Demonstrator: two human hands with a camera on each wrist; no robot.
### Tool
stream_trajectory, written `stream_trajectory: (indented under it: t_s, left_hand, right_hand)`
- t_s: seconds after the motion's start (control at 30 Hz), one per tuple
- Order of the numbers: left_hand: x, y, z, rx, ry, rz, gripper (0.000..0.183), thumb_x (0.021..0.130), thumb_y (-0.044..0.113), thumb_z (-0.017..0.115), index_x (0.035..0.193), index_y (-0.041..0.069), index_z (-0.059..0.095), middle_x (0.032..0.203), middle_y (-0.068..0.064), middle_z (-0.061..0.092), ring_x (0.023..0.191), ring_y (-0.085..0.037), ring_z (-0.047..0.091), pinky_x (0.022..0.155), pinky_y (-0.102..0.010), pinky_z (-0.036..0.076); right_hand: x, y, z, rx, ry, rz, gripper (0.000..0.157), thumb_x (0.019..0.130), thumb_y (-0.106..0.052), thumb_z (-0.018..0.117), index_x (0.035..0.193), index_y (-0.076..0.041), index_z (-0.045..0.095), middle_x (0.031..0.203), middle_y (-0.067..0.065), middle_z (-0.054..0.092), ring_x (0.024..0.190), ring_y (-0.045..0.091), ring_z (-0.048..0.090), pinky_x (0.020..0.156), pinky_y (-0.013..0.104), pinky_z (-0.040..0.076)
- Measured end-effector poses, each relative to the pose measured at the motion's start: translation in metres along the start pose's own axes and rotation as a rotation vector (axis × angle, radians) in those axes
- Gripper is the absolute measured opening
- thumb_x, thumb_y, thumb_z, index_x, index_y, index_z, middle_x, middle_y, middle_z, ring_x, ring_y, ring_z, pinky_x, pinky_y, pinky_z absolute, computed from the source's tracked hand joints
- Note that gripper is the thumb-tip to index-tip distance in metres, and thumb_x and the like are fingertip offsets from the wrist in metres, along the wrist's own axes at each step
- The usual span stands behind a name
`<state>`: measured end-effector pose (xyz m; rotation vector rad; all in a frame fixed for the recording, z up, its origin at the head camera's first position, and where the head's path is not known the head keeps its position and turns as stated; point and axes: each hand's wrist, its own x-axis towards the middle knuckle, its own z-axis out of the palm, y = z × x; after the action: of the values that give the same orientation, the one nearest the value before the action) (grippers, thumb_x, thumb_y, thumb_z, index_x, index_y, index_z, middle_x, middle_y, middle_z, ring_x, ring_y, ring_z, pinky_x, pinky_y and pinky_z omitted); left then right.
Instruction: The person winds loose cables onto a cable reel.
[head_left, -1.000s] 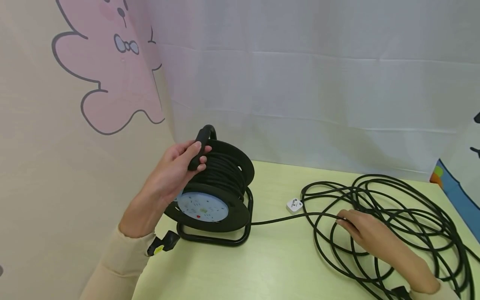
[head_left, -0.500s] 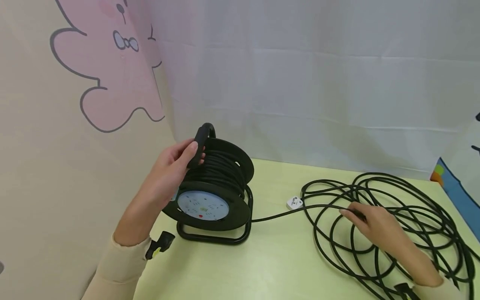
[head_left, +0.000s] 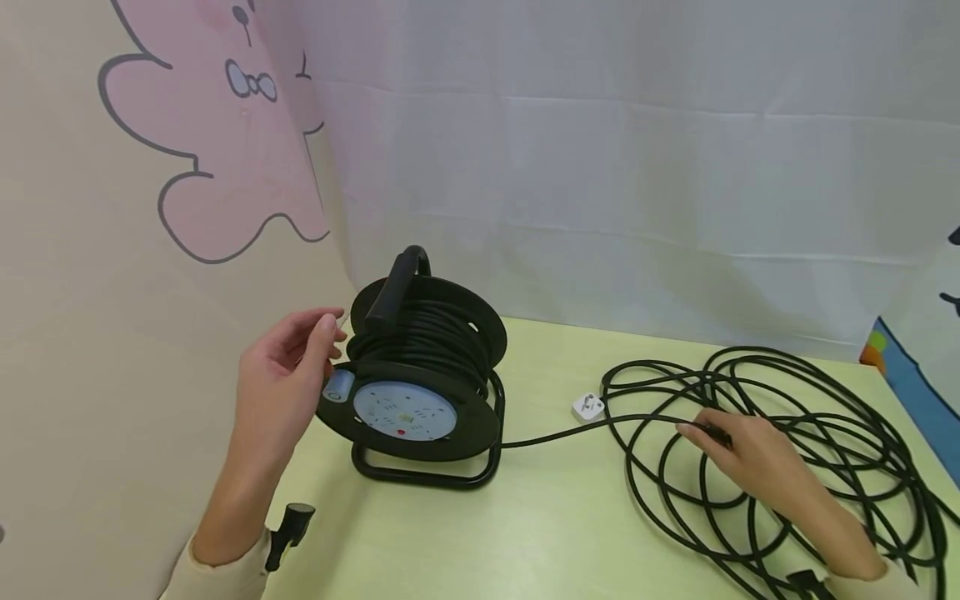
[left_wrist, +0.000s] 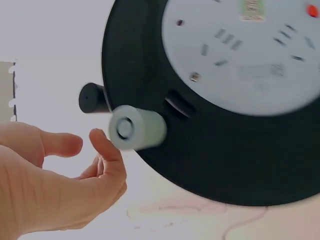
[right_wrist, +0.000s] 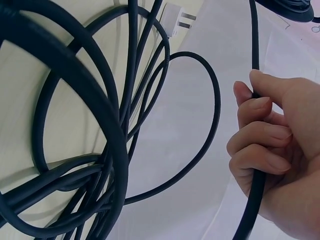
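Observation:
A black cable reel [head_left: 480, 421] stands on the table in a tubular frame [head_left: 427, 481], cable wound round its drum. My left hand [head_left: 281, 383] is beside the reel, off the black carrying handle [head_left: 393, 296]. Its fingers are loosely bent with nothing between them. In the left wrist view, a fingertip is right at the pale crank knob [left_wrist: 145, 129] on the reel's rim. My right hand [right_wrist: 300, 130] holds the black cable [right_wrist: 255, 45], fingers curled round it. From that hand the cable [head_left: 562, 433] runs left to the reel.
Loose loops of cable [right_wrist: 119, 155] cover the right side of the pale yellow table [head_left: 450, 542]. A white plug [head_left: 588, 408] lies at the left edge of these loops. A white curtain [head_left: 600, 183] hangs behind, and a wall sheet [head_left: 247, 158] with a pink cartoon figure is at left.
My left hand has let go of the carrying handle and moved left and down to the crank knob. My right hand has moved slightly right, still holding the cable.

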<state>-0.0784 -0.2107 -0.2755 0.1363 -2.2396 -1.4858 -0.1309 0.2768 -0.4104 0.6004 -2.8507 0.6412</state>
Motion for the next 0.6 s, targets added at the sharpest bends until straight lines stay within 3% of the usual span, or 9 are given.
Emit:
stream_trajectory:
  t_s: [0.1, 0.27, 0.4, 0.5, 0.6]
  left_hand:
    - [-0.005, -0.009, -0.005, 0.034, 0.037, -0.043, 0.032, 0.105, 0.031, 0.061, 0.121, 0.005, 0.07, 0.091, 0.007, 0.066, 0.079, -0.012, 0.062, 0.068, -0.014, 0.054]
    - [-0.012, -0.026, -0.014, 0.168, 0.067, -0.104, 0.037, 0.104, 0.038, 0.062, 0.113, 0.003, 0.069, 0.089, 0.0, 0.067, 0.078, -0.01, 0.062, 0.066, -0.013, 0.051]
    - [-0.017, -0.042, -0.019, 0.27, 0.022, -0.155, 0.045, 0.103, 0.046, 0.061, 0.104, 0.001, 0.07, 0.086, -0.007, 0.068, 0.074, -0.009, 0.061, 0.064, -0.018, 0.048]
    - [-0.02, -0.051, -0.019, 0.249, -0.044, -0.19, 0.05, 0.103, 0.049, 0.058, 0.098, 0.0, 0.07, 0.08, -0.006, 0.066, 0.068, -0.012, 0.06, 0.059, -0.022, 0.048]
    - [-0.02, -0.057, -0.016, 0.132, -0.099, -0.212, 0.054, 0.105, 0.048, 0.055, 0.095, -0.004, 0.069, 0.075, -0.004, 0.064, 0.064, -0.015, 0.06, 0.057, -0.024, 0.051]
  right_hand:
    - [0.0, 0.0, 0.0, 0.0, 0.009, -0.009, 0.013, 0.099, -0.024, 0.071, 0.088, -0.018, 0.067, 0.059, -0.013, 0.039, 0.048, 0.001, 0.027, 0.046, 0.022, 0.026]
    - [-0.001, 0.0, 0.001, 0.001, 0.013, -0.012, 0.016, 0.099, -0.024, 0.072, 0.086, -0.019, 0.065, 0.059, -0.013, 0.038, 0.049, 0.001, 0.027, 0.047, 0.023, 0.026]
    - [-0.001, -0.001, 0.0, -0.001, 0.015, -0.012, 0.017, 0.099, -0.025, 0.071, 0.085, -0.019, 0.065, 0.059, -0.013, 0.037, 0.049, 0.001, 0.027, 0.046, 0.022, 0.026]
    - [-0.001, -0.002, 0.0, -0.005, 0.023, -0.018, 0.016, 0.099, -0.024, 0.072, 0.085, -0.019, 0.065, 0.058, -0.013, 0.037, 0.048, 0.001, 0.027, 0.046, 0.022, 0.026]
    - [-0.002, -0.002, 0.001, -0.007, 0.028, -0.023, 0.016, 0.099, -0.024, 0.072, 0.086, -0.018, 0.066, 0.059, -0.013, 0.037, 0.049, 0.001, 0.027, 0.046, 0.022, 0.026]
